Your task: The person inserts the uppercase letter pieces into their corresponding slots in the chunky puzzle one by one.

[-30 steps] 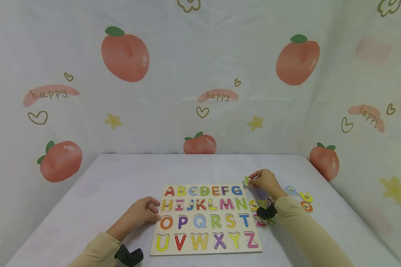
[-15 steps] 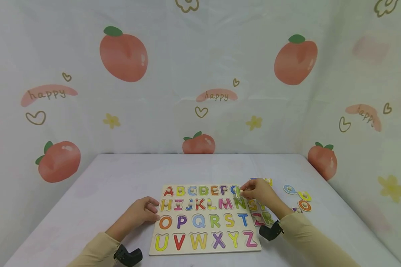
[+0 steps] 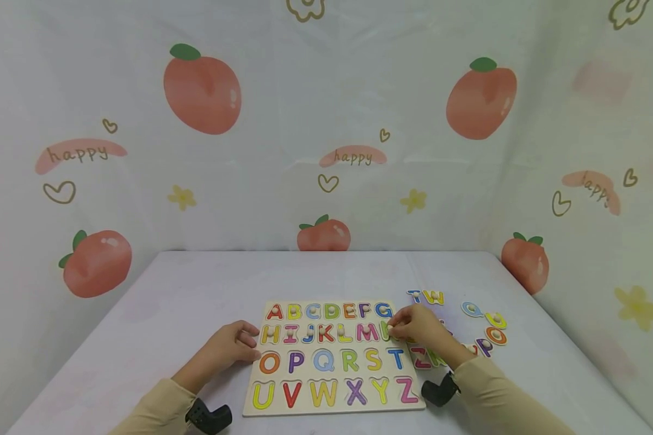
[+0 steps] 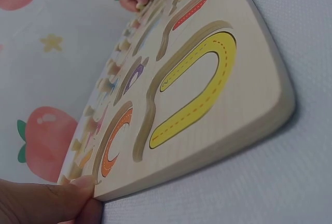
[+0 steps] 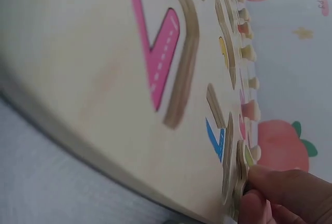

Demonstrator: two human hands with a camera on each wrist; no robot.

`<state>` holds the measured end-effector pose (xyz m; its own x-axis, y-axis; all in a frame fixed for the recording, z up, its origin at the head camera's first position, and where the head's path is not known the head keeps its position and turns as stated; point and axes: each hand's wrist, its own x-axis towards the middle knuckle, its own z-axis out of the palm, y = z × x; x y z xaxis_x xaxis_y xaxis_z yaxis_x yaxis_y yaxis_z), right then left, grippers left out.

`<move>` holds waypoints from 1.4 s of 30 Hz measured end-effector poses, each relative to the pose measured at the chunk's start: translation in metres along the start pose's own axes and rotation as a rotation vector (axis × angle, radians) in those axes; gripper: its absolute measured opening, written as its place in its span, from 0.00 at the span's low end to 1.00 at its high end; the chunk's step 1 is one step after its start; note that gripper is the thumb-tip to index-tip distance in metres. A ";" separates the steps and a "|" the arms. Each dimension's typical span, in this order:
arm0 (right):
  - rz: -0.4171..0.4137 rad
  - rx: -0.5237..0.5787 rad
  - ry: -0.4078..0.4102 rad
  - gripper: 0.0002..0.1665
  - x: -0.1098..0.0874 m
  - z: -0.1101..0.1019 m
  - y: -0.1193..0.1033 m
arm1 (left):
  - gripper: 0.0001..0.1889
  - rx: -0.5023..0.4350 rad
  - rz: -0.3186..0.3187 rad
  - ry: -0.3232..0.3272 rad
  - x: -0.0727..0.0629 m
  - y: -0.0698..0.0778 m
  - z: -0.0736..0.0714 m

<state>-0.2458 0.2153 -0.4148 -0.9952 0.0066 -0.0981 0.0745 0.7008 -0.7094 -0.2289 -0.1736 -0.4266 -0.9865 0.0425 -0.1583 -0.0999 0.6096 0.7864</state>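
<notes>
A wooden alphabet puzzle board (image 3: 308, 374) lies flat on the table. Knobbed letters fill its top two rows, while the lower two rows show printed recesses without knobs. My left hand (image 3: 231, 344) grips the board's left edge; the left wrist view shows its thumb (image 4: 82, 181) on the rim. At the right end of the second row, my right hand (image 3: 421, 326) pinches the green letter N piece (image 3: 384, 331) by its knob, over the N recess. In the right wrist view the piece (image 5: 248, 156) is at the recess, partly covered by fingers; whether it sits flush I cannot tell.
Loose knobbed letters lie right of the board: a T (image 3: 414, 296), a W (image 3: 433, 297), a Q (image 3: 472, 309), a yellow U (image 3: 496, 320), an O (image 3: 496, 335), a P (image 3: 484, 346) and a Z (image 3: 420, 357). My right forearm partly hides others.
My right hand has carried the N piece from beyond the board's upper right corner leftward and down to the second row's end. The left hand has stayed at the board's edge.
</notes>
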 end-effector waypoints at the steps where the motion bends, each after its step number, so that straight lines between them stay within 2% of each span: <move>1: -0.001 -0.006 0.000 0.04 0.000 0.000 0.000 | 0.25 -0.002 0.000 0.000 0.000 0.000 0.000; 13: 0.008 -0.030 -0.046 0.05 -0.004 -0.004 -0.007 | 0.24 -0.017 -0.004 -0.006 -0.002 0.004 -0.001; 35: 0.012 -0.075 -0.053 0.05 -0.003 -0.004 -0.010 | 0.25 0.006 -0.008 0.001 -0.002 0.004 -0.001; 42: 0.023 -0.065 -0.064 0.08 -0.004 -0.006 -0.012 | 0.24 -0.016 -0.002 0.002 -0.002 0.003 -0.001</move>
<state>-0.2428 0.2109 -0.4021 -0.9870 -0.0207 -0.1594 0.0909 0.7457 -0.6600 -0.2271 -0.1721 -0.4233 -0.9866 0.0393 -0.1584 -0.1040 0.5969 0.7955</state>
